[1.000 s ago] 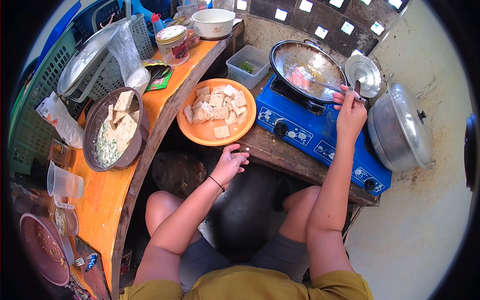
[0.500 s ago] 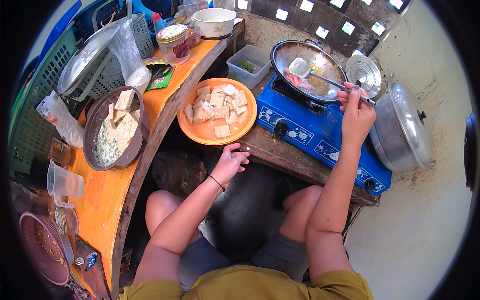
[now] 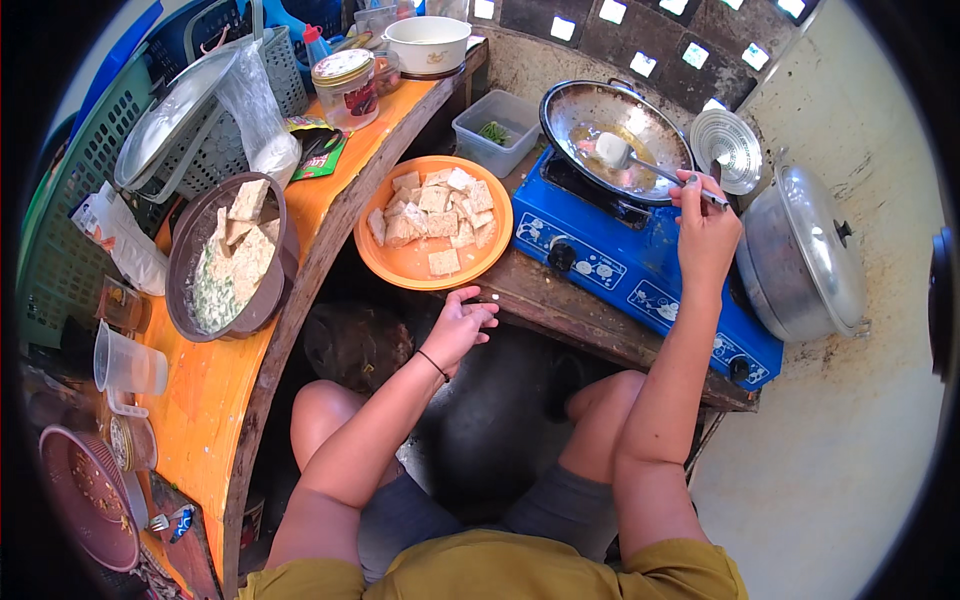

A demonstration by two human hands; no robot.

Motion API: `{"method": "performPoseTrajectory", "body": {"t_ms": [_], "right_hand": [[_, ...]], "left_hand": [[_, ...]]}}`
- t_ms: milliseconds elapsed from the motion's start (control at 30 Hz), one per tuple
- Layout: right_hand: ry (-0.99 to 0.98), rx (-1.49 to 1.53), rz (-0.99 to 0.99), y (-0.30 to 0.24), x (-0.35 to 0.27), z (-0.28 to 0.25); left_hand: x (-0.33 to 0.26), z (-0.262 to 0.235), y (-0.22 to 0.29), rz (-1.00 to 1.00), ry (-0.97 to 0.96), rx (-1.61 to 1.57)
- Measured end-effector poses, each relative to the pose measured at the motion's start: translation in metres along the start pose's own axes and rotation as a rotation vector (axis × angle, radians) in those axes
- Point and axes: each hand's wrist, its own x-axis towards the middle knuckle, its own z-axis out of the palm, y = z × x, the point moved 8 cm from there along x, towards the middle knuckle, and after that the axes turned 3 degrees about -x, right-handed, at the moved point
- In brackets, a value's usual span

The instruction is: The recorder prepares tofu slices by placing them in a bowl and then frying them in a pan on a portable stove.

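My right hand (image 3: 709, 232) is closed round the handle of a metal ladle (image 3: 650, 165). The ladle's pale head dips into a dark wok (image 3: 566, 110) holding yellowish oil and some reddish pieces. Under the wok stands a blue gas stove (image 3: 600, 262). My left hand (image 3: 466, 324) rests empty by the front edge of the low wooden bench, its fingers loosely bent and apart. Just beyond it is an orange plate (image 3: 380, 262) of cut tempeh slices (image 3: 436, 199). A brown bowl (image 3: 284, 290) at the left holds whitish batter with green bits and several more slices.
A lidded aluminium pot (image 3: 800, 265) leans near the right wall, beside a perforated metal disc (image 3: 727, 150). Behind the plate sits a clear plastic tub (image 3: 496, 133) with greens. The orange table (image 3: 205, 400) carries a jar (image 3: 346, 90), a plastic jug (image 3: 132, 362) and a white pot (image 3: 428, 45).
My right hand has moved slightly left and nearer to me. The ladle's head has gone lower, toward the middle of the wok. My left hand stays put.
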Motion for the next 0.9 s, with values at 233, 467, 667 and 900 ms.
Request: {"method": "performPoseTrajectory", "body": {"t_ms": [233, 467, 667, 900], "right_hand": [[0.139, 0.063, 0.030, 0.015, 0.001, 0.000], [0.221, -0.062, 0.041, 0.041, 0.004, -0.003], [0.173, -0.008, 0.139, 0.047, 0.003, 0.003], [0.122, 0.036, 0.152, 0.028, 0.000, 0.000]], "left_hand": [[0.001, -0.001, 0.000, 0.004, 0.002, 0.004], [0.001, 0.000, 0.000, 0.005, 0.001, 0.001], [0.002, -0.001, -0.003, 0.001, -0.002, -0.001], [0.005, -0.002, -0.006, 0.017, -0.020, -0.014]]}}
